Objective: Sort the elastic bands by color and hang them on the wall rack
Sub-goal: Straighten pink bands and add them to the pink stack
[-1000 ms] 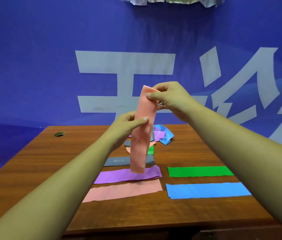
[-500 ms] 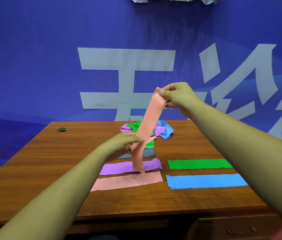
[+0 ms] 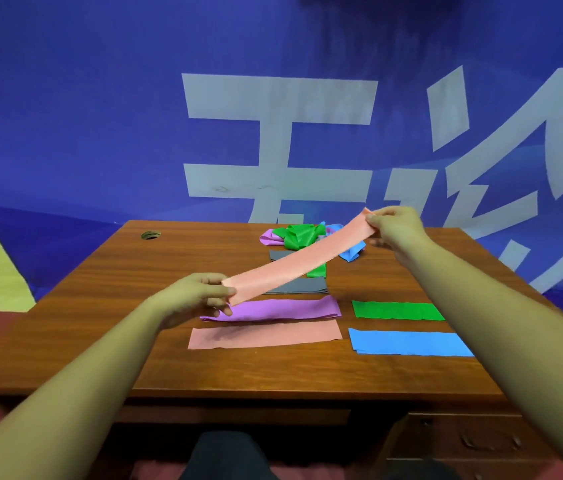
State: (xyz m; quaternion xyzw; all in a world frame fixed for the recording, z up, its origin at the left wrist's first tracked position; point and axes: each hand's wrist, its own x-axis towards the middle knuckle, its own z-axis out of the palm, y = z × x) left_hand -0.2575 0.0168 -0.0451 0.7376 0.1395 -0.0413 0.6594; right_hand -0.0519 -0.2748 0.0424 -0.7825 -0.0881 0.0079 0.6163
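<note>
— What do we hold between our hands?
— A salmon-pink band (image 3: 302, 259): a long, flat strip, thin and matte, with a smooth face and straight edges. It hangs in a slight sag above the table (image 3: 117, 306), low at our left and higher at our right, clear of everything under it.

— And the table itself?
— We see reddish-brown wood grain with a soft sheen, and a round cable hole (image 3: 150, 234) near the far left corner. Flat strips of the same thin stuff lie on it. A second pink band (image 3: 266, 335) is nearest us. A purple band (image 3: 280, 309) lies just behind it, a little rumpled at its left end. Behind that is a grey band (image 3: 299, 287), partly hidden by the strip we hold. To the right lies a green band (image 3: 397, 310) with a blue band (image 3: 410, 342) in front of it, both neat rectangles.

— The heap at the back?
— A crumpled pile (image 3: 297, 235) of green, purple and blue bands, folded and creased.

— How do we grip?
— Our left hand (image 3: 193, 299) pinches the near end between thumb and curled fingers. Our right hand (image 3: 399, 230) pinches the far end the same way, at its upper corner. Neither hand touches the table.

— Behind it all?
— A smooth blue backdrop (image 3: 100, 116) with large pale characters.
</note>
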